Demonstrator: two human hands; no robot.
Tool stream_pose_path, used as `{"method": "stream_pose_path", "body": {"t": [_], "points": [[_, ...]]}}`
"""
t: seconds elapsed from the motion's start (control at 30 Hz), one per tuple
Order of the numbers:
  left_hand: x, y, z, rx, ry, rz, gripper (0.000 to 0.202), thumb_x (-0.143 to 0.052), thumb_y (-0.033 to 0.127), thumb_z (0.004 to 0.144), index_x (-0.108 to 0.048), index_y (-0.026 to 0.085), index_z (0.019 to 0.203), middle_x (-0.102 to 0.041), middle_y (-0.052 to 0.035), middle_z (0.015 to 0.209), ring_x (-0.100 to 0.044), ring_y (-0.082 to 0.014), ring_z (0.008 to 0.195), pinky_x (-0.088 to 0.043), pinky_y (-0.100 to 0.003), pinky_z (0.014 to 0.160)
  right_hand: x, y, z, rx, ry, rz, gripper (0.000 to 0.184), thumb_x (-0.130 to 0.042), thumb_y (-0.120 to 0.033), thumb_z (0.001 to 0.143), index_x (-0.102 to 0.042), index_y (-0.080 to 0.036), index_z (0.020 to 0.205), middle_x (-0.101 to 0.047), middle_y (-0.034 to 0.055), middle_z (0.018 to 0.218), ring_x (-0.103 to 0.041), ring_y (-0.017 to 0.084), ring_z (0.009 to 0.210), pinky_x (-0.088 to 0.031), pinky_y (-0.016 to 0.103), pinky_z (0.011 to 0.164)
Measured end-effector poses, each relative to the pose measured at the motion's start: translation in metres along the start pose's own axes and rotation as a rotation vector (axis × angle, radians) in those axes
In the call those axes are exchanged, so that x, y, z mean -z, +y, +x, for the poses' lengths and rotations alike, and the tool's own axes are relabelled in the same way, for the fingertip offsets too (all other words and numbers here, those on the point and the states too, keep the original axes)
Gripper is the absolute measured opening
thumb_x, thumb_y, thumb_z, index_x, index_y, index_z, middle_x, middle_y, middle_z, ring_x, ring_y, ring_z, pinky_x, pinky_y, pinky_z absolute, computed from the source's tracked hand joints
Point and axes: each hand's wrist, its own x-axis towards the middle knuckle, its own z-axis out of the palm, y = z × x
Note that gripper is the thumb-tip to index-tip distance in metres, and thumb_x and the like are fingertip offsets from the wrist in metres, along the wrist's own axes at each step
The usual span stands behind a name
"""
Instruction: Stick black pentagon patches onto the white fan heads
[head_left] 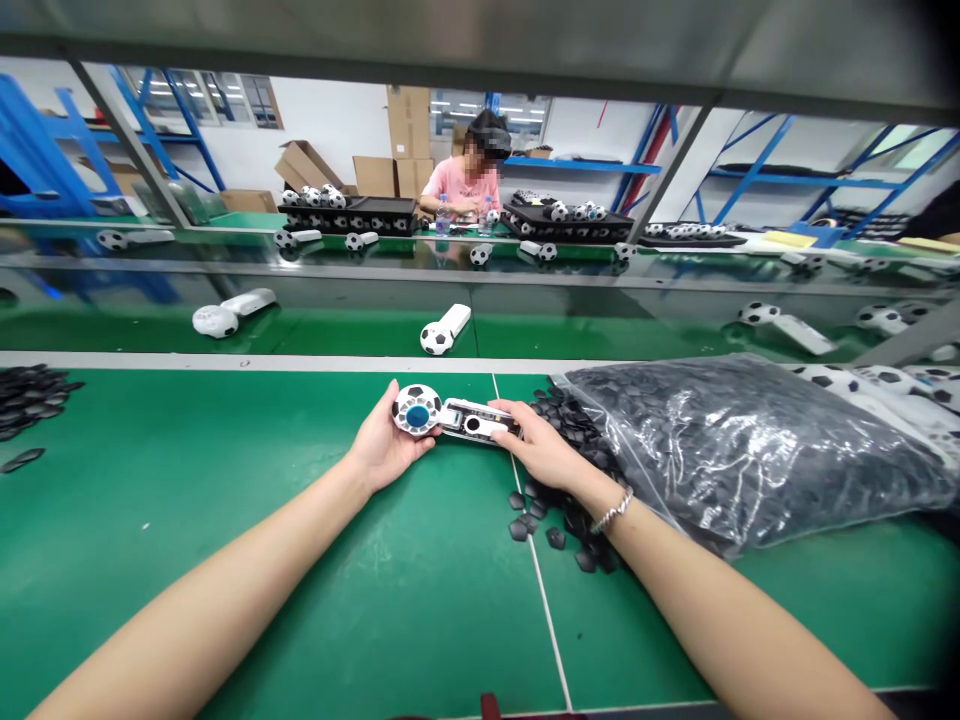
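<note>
Item: 1 device [452, 417], with a football-patterned round head, blue centre and white handle with inner parts showing; located over the green tabletop [300, 590], between 2 hands. From here I cannot tell whether it touches the surface.
Left hand [381, 440]: cupped, gripping the head.
Right hand [541, 447]: clamped on the handle's outer end; silvery bracelet [613, 510] at the wrist.
Beside right hand: loose black pieces [556, 539]; 1 clear bag [765, 450], filled with dark pieces.
Across: 1 seated person in pink [465, 185].

Forearms [247, 565] bare, stretched forward, converging; left grip [381, 440] palm up, cupped; right grip [546, 448] palm down, pinching.
</note>
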Motion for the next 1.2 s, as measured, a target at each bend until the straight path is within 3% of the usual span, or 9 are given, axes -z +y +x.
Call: {"method": "stream_pose_path", "body": {"t": [0.17,1.2], "points": [[-0.0014,0.0002,-0.0007,-0.007,0.012,0.004,0.042,-0.031,0.044,0.089,-0.056,0.010,0.088,-0.064,-0.0110,0.072,-0.063,-0.0194,0.054,-0.051,-0.028,0.046,0.0007,-0.0057,0.0002,-0.044,-0.011,0.019,0.037,-0.046,-0.022,0.081,-0.045,-0.015,0.117,-0.051,0.0106,0.117,-0.047,0.020,0.108,-0.040,0.037,0.091],[-0.0024,0.0015,-0.0023,-0.006,0.016,0.024,0.043,-0.029,0.043,0.090,-0.056,0.010,0.089,-0.065,-0.0122,0.074,-0.063,-0.0195,0.055,-0.052,-0.028,0.047,0.0003,-0.0029,0.0013,-0.028,-0.025,0.028,0.037,-0.045,-0.021,0.081,-0.044,-0.015,0.118,-0.050,0.0106,0.115,-0.048,0.020,0.107,-0.040,0.038,0.091]]}}
